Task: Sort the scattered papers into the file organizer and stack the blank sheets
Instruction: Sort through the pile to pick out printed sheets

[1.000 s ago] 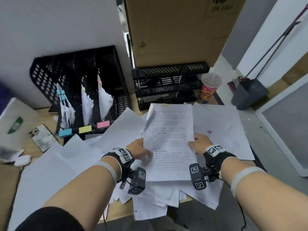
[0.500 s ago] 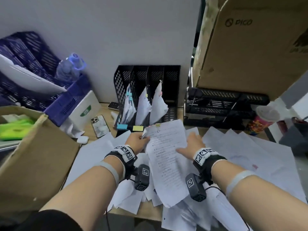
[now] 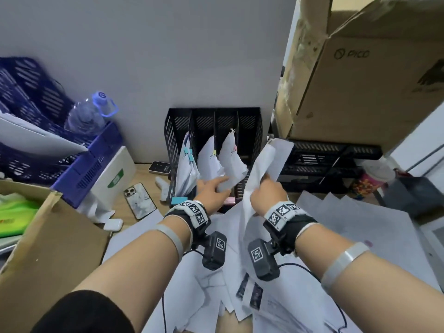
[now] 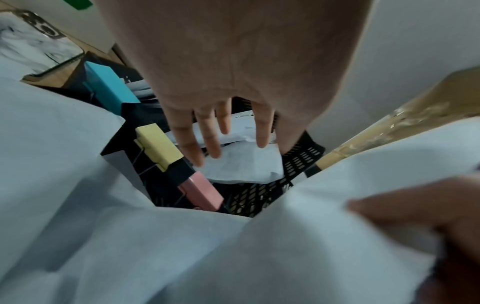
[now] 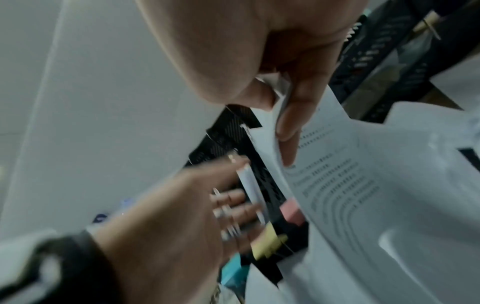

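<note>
The black mesh file organizer (image 3: 254, 121) stands against the wall with clipped papers in three slots. My left hand (image 3: 222, 182) reaches into it, straight fingers (image 4: 207, 139) touching the papers (image 4: 246, 162) of the third slot. Blue (image 4: 109, 86), yellow (image 4: 155, 144) and pink (image 4: 202, 193) clips mark the slot fronts. My right hand (image 3: 264, 179) grips a printed document (image 3: 271, 157) and holds it upright just right of the organizer; thumb and fingers (image 5: 288, 127) pinch its edge. Scattered sheets (image 3: 348, 227) cover the table beneath both arms.
A blue crate (image 3: 84, 164) with a water bottle (image 3: 89, 114) stands at left, by a phone (image 3: 139, 200) and an open cardboard box (image 3: 48, 236). At right a big cardboard box (image 3: 360, 80) sits on black trays (image 3: 324, 159), next to a cup (image 3: 374, 176).
My left hand has let go of the printed document and reached to the papers in the organizer. My right hand has lifted the document upright, closer to the organizer.
</note>
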Demonstrator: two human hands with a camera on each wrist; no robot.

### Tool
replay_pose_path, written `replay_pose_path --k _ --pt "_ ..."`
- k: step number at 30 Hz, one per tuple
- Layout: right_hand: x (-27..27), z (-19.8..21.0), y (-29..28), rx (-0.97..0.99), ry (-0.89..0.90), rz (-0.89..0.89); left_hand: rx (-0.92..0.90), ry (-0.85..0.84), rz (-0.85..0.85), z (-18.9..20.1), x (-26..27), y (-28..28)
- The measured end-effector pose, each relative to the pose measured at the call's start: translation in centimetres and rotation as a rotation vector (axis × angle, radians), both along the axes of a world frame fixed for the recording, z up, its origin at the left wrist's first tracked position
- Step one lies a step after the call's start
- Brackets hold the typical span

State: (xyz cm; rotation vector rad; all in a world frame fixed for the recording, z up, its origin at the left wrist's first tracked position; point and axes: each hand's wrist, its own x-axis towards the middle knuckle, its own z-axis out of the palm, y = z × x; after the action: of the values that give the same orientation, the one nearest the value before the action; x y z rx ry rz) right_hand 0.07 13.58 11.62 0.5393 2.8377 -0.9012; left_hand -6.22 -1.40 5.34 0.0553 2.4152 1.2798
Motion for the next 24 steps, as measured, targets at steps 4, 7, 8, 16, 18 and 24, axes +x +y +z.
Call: replay_pose_path --k 4,7,8,16,18,24 --pt "-1.9 3.4 -0.1 -0.111 0.235 -0.054 -0.305 0.023 -0.07 -1.5 -1.7 -1.4" --pt "-3.6 4.9 -1.3 -0.265 0.347 -0.033 -0.28 0.006 0.045 -1.4 -2.7 -2.3" --pt "-4.1 5.3 -1.8 -0.297 0.344 -0.015 -0.267 0.024 0.068 -1.3 -3.1 -2.7" --pt "-8.1 4.8 -6.6 -0.112 0.118 0.203 -0.102 0.179 0.125 -0.3 -5.0 -6.2" --pt "-9.0 4.4 -7.5 -0.057 0.152 0.175 -0.055 0.198 0.123 -0.2 -5.2 -6.7" --pt "-11.9 0.7 -9.2 -0.165 0.152 0.085 -0.051 0.216 0.118 -0.7 -5.6 -7.7"
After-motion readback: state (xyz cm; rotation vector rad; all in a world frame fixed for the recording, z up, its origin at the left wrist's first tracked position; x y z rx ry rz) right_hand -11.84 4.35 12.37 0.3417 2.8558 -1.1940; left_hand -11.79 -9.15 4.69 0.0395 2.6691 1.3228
